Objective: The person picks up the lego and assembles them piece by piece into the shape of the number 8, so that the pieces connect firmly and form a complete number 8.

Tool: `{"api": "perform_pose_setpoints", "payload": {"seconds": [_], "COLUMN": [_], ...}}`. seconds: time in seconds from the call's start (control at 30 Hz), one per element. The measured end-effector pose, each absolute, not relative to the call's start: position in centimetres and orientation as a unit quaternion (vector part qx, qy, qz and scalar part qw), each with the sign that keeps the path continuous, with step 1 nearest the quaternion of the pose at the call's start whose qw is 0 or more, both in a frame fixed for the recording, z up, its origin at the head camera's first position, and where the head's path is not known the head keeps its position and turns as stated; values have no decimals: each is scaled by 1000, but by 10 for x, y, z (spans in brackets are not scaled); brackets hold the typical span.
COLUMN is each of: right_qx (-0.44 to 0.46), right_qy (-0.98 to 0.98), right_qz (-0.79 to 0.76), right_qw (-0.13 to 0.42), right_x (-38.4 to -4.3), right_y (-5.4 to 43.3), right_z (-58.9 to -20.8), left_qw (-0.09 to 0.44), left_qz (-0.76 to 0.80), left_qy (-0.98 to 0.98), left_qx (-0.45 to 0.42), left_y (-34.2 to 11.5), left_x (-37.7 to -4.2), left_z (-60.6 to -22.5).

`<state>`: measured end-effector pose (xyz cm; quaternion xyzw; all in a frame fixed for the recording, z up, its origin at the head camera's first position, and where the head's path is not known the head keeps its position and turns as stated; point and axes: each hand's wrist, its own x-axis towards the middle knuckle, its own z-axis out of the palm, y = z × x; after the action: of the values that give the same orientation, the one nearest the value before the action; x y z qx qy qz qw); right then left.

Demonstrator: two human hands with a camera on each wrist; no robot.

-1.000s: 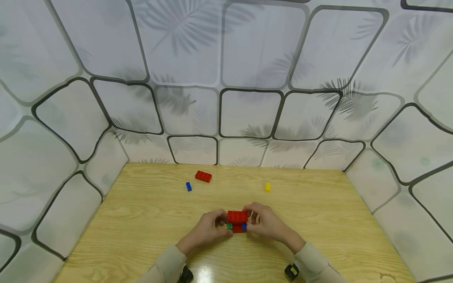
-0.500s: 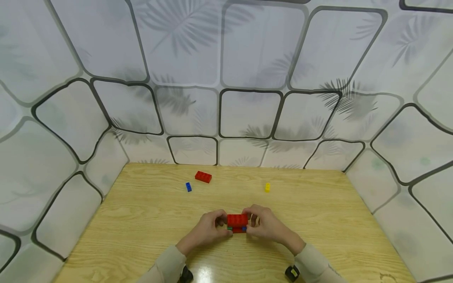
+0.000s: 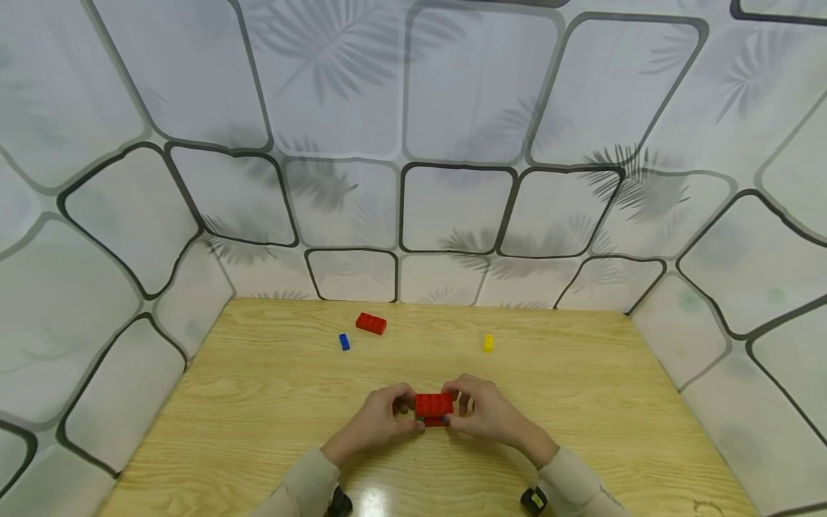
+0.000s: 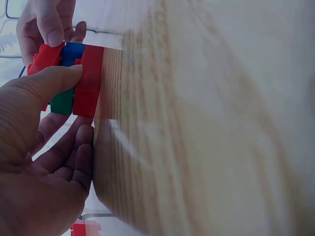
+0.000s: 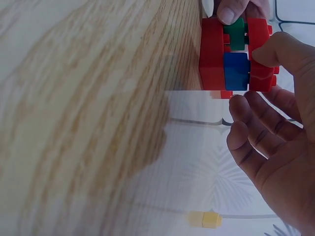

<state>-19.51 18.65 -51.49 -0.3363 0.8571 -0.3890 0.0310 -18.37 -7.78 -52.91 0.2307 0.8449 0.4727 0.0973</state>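
Observation:
A small stack of toy bricks stands on the wooden table (image 3: 271,402), between both hands. Its lower red brick (image 4: 89,83) carries a green brick (image 5: 235,35) at the left end and a blue brick (image 5: 236,71) at the right end. Across these two lies an upper red brick (image 3: 433,404), with narrow gaps showing beneath it in the right wrist view. My left hand (image 3: 377,416) grips the stack's left end, thumb over the green and lower red bricks. My right hand (image 3: 487,409) holds the right end, thumb against the upper red brick.
Farther back on the table lie another red brick (image 3: 371,323), a small blue brick (image 3: 344,342) and a small yellow brick (image 3: 488,343). Patterned white cloth walls (image 3: 459,208) border the table at the back and sides.
The upper red brick has come down and tilted toward me over the green and blue bricks, which now show less in the head view. Both hands keep nearly the same place.

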Motion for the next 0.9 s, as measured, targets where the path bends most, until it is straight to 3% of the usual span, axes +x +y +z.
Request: {"api": "perform_pose_setpoints", "payload": {"seconds": [0.9], "right_qx": [-319], "right_qy": [862], "right_qz": [-392], "right_qw": [44], "right_x": [-194], "right_y": [183], "right_z": [-511], "left_qw": [107], "left_qz": [473], "left_qy": [845], "left_qx": [223], "left_y": [-79], "left_x": [-183], "left_z": [-529]}}
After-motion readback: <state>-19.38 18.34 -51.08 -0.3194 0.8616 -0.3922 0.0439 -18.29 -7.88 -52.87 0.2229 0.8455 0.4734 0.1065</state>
